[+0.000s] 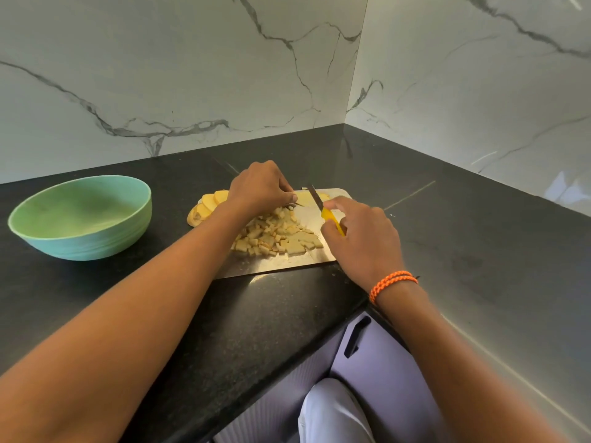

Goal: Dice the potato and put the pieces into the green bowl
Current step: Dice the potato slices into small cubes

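A steel cutting board (315, 219) lies on the black counter. A heap of diced potato pieces (276, 236) covers its middle. Several uncut potato slices (206, 204) lean in a row at the board's left end. My left hand (260, 187) pinches a flat potato slice (305, 198) at the board's far edge. My right hand (363, 239) grips a yellow-handled knife (323, 207), its blade resting across that slice just right of my left fingertips. The green bowl (81, 217) stands to the left of the board with nothing in it.
The black counter (447, 235) runs into a corner between two white marble walls (192, 75). The counter's front edge lies just below the board, with a lilac cabinet door and dark handle (356, 335) under it. A small potato crumb (392, 215) sits right of the board.
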Motion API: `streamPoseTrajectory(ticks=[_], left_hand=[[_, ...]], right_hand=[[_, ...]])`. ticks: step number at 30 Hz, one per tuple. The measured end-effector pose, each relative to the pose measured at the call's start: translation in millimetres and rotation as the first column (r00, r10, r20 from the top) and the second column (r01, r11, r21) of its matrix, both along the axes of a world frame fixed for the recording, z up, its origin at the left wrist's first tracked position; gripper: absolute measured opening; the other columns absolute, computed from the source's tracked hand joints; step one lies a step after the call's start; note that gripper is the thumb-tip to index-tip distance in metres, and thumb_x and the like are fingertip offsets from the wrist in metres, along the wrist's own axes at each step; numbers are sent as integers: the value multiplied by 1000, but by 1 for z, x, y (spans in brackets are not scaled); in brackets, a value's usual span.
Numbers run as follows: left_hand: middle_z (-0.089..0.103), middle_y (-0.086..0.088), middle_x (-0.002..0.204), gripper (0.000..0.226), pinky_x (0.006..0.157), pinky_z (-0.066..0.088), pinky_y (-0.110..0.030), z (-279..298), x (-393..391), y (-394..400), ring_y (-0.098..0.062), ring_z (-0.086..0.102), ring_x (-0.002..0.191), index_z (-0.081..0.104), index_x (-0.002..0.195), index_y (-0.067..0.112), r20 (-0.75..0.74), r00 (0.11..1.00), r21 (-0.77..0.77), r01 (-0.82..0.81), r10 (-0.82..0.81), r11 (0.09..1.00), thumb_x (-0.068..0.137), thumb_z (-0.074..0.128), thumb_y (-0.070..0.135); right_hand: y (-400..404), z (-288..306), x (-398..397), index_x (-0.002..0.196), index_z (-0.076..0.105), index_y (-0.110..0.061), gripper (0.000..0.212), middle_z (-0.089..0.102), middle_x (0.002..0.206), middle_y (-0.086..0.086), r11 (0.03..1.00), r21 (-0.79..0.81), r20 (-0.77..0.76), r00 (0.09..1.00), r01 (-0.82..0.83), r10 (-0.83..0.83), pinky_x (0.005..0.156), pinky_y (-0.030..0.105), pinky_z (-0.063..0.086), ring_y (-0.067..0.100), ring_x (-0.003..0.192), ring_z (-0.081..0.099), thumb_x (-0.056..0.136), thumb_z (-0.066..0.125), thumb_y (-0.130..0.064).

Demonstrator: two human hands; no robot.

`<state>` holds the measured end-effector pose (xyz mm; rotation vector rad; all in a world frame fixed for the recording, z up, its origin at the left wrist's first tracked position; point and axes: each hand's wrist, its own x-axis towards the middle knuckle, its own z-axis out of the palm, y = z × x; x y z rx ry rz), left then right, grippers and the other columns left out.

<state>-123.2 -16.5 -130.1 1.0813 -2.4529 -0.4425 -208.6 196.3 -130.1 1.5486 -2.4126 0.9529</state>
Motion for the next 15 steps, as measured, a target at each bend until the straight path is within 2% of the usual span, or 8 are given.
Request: streamPoseTrajectory(ticks=[4,7,15], left_hand=[[79,13,92,7,74,61,-35,1,4,-2,-8,68,79,86,97,27,-44,998,-22,-42,41,999,90,82,28],[78,13,89,6,70,60,-33,0,2,-2,-9,68,78,86,94,28,-51,997,-40,-54,52,998,90,82,26],[75,14,82,4,74,64,-37,-2,0,-3,-10,69,77,85,90,28,-56,997,-44,-52,49,998,86,85,30]], right_hand=[[-30,-5,-5,134,63,-31,38,66,90,2,1000,23,-5,1000,-4,4,69,32,35,25,90,59,97,53,-32],[-43,-10,-6,134,62,-32,38,68,96,3,998,66,-36,999,-13,15,69,34,38,26,93,60,97,52,-34],[-49,-15,-9,135,61,-33,39,70,97,3,997,70,-110,993,-21,29,68,35,44,24,87,61,99,49,-38]])
